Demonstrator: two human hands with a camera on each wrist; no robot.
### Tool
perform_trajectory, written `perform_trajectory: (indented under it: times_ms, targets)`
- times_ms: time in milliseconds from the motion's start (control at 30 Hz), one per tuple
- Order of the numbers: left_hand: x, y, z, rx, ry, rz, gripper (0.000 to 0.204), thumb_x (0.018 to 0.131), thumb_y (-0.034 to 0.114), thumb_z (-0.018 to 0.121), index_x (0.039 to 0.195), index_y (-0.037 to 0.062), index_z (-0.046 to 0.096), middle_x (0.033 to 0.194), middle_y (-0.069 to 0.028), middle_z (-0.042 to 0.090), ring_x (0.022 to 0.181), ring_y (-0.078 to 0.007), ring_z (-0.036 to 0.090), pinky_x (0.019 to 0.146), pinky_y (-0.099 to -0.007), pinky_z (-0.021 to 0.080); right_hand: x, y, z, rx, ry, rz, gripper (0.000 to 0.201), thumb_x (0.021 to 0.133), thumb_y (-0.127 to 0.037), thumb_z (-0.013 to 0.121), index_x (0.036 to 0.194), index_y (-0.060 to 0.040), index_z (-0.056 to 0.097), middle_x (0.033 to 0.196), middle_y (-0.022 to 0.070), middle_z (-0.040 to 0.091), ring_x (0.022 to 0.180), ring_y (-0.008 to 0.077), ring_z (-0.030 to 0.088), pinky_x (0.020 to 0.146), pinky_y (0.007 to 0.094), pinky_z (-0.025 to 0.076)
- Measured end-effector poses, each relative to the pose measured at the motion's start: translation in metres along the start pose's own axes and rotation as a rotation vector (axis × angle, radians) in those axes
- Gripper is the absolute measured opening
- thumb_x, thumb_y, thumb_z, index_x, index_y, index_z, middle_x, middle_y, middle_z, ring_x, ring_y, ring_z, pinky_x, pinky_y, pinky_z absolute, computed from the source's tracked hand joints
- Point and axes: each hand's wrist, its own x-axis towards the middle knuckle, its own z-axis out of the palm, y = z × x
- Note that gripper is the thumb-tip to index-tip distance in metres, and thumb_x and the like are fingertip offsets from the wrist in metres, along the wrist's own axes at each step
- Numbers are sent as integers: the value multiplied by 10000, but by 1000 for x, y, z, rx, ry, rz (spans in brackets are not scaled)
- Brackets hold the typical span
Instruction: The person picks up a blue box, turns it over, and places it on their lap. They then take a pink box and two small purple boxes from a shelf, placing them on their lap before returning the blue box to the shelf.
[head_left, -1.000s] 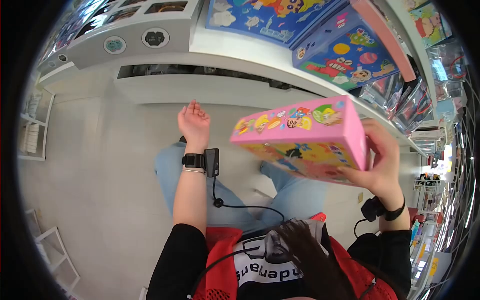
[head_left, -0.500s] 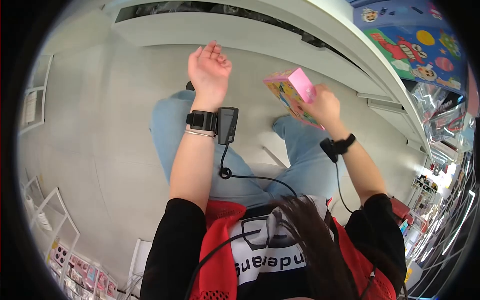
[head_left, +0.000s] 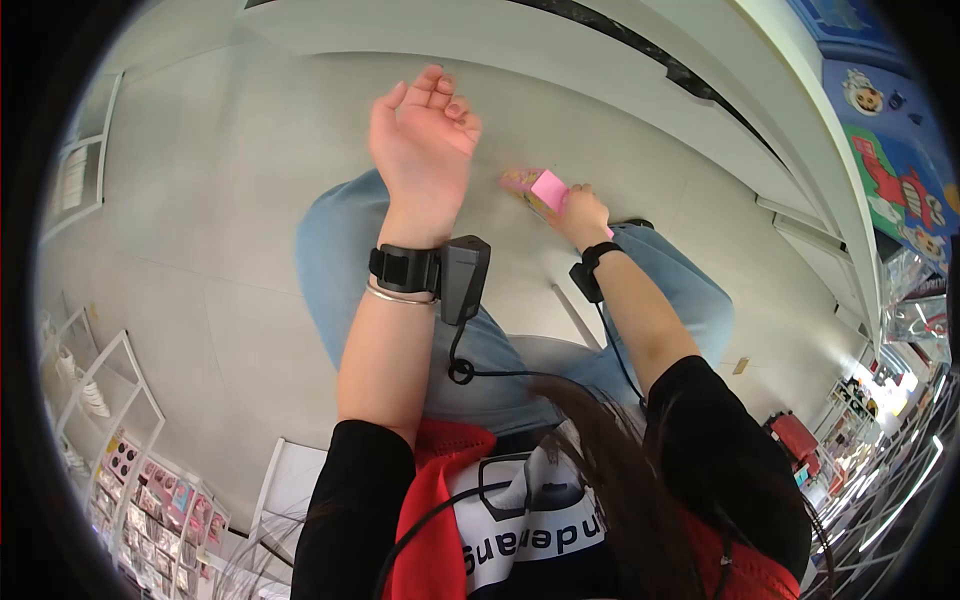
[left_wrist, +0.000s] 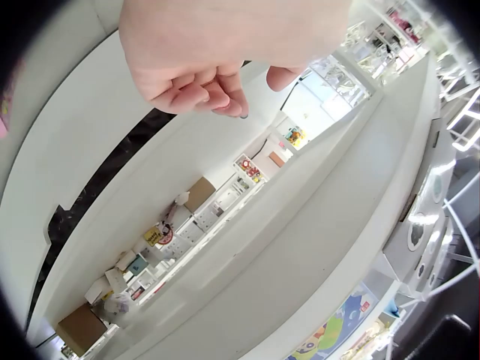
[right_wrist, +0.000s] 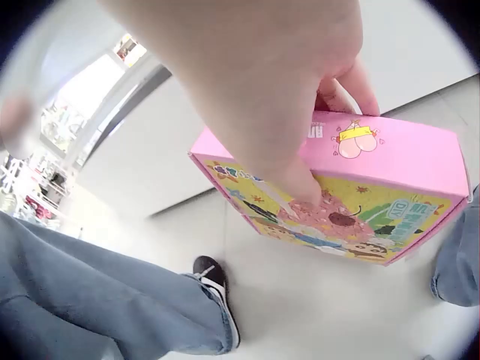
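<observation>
A pink box with cartoon pictures (head_left: 549, 188) is low between the knees in the head view, above the floor. My right hand (head_left: 584, 216) grips it across its narrow side; in the right wrist view the thumb lies on the printed face of the box (right_wrist: 382, 157) and the fingers of the hand (right_wrist: 277, 97) go over the far side. My left hand (head_left: 424, 150) is held palm up and empty, its fingers loosely bent, left of the box. The left wrist view shows that hand (left_wrist: 225, 45) with nothing in it.
A white shelf unit (head_left: 640, 120) runs along the front and right, with blue cartoon boxes (head_left: 900, 170) on it at the right. White racks (head_left: 130, 400) stand at the left. A shoe (right_wrist: 211, 274) rests on the grey floor (head_left: 200, 250).
My right hand has carried the pink box away from the blue boxes, down and leftward towards the floor. The left hand appears higher in view, still empty. The view has shifted.
</observation>
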Motion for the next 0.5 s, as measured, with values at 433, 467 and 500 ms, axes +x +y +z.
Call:
perform_trajectory:
  times_ms: [433,467,500]
  targets:
    - [1,-1,5,70,86,34,343,890,328,511,1080,43,535,967,-35,484,789,-150,413,694,-293,371,-12,-1,83,27,-209,-35,424,856,-151,628,1227,13,502,1287,235,530,1156,396,587,915,452,528]
    - [2,0,1,55,62,25,341,897,310,517,1108,43,525,982,-41,491,789,-150,430,705,-292,381,-11,1,90,76,-190,-80,486,842,-173,646,1255,22,480,1331,252,494,1189,403,560,946,444,512]
    - [2,0,-3,41,42,14,341,903,292,524,1136,42,514,998,-46,497,789,-150,447,716,-290,390,-11,4,97,126,-178,-123,548,828,-194,664,1283,31,457,1374,270,457,1222,410,532,978,436,497]
